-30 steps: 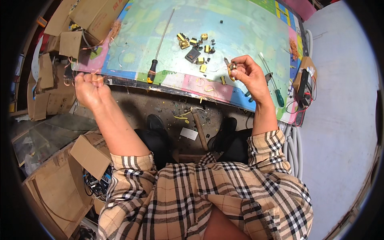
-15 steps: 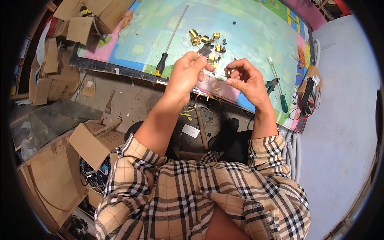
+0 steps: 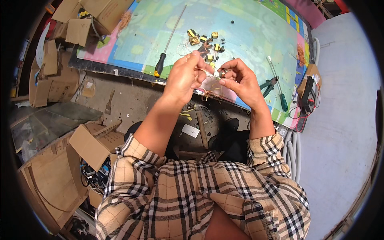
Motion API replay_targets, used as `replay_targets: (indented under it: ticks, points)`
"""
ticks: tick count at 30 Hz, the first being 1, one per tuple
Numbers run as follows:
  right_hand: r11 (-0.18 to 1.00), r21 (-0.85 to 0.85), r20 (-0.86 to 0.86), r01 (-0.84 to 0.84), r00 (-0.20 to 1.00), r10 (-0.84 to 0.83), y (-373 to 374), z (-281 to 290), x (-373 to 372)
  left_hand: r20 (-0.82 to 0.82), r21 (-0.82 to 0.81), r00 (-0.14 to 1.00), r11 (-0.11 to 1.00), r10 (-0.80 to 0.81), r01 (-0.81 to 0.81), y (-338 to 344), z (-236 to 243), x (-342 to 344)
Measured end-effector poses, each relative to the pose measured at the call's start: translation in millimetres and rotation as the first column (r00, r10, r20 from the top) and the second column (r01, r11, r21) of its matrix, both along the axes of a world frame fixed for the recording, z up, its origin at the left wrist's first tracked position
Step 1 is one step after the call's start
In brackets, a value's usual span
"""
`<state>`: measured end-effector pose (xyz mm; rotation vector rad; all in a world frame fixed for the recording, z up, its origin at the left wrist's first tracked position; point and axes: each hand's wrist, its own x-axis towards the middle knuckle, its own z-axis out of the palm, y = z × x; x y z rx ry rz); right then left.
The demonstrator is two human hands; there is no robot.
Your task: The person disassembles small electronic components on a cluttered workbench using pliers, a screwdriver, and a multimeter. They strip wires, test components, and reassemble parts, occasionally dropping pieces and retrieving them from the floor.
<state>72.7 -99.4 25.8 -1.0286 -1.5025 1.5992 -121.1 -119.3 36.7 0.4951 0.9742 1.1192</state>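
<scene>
Over the near edge of the table, my right hand [image 3: 242, 84] pinches a small dark coil with a coppery tint [image 3: 222, 74] between thumb and fingers. My left hand [image 3: 185, 78] is closed just to the left of it, fingertips together on what looks like a thin wire; the strand is hard to make out. Loose loops of fine copper wire [image 3: 213, 94] hang below the hands at the table's edge. Beyond my fingers lies a scattered group of small transformers with yellow tape [image 3: 215, 35] and black bits.
A long screwdriver with a black handle [image 3: 160, 65] lies at left. Green-handled pliers [image 3: 269, 85] and a green screwdriver [image 3: 283, 102] lie at right, near a black meter [image 3: 308, 98] with leads. Bundles of copper wire [image 3: 301, 54] sit farther off. Cardboard boxes [image 3: 52, 176] stand on the left.
My right hand has moved slightly left with the coil, closer to my left hand. The left hand has turned a little, and the wire loops below have shifted.
</scene>
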Motion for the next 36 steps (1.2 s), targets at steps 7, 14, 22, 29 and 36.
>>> replay_targets:
  ticks: [7, 14, 22, 29, 36]
  points:
    - [1.000, -0.020, 0.060, 0.019, 0.998, -0.017, 13.7, -4.1, 25.0, -0.073, 0.056, 0.940, 0.943, 0.333, -0.330, 14.1, 20.2, -50.2]
    - [0.998, -0.019, 0.053, 0.066, 0.996, -0.065, 20.3, -5.7, 38.3, -0.072, 0.178, 0.624, 0.625, 0.778, -0.760, 16.6, 25.0, -118.7]
    - [0.985, -0.017, 0.125, 0.170, 0.978, -0.166, 30.0, -0.6, 64.7, -0.161, 0.219, 0.414, 0.442, 0.896, -0.870, 8.2, 31.9, -149.2]
    - [0.999, -0.033, 0.008, 0.017, 1.000, -0.016, 16.2, 4.1, 36.3, -0.317, 0.041, 0.931, 0.983, 0.183, -0.179, 20.4, 13.4, -43.7]
    - [0.996, -0.065, -0.040, -0.064, 0.997, 0.061, 7.2, 1.6, 8.7, -0.354, 0.080, 0.924, 0.979, -0.148, 0.188, 0.4, 9.5, 6.6]
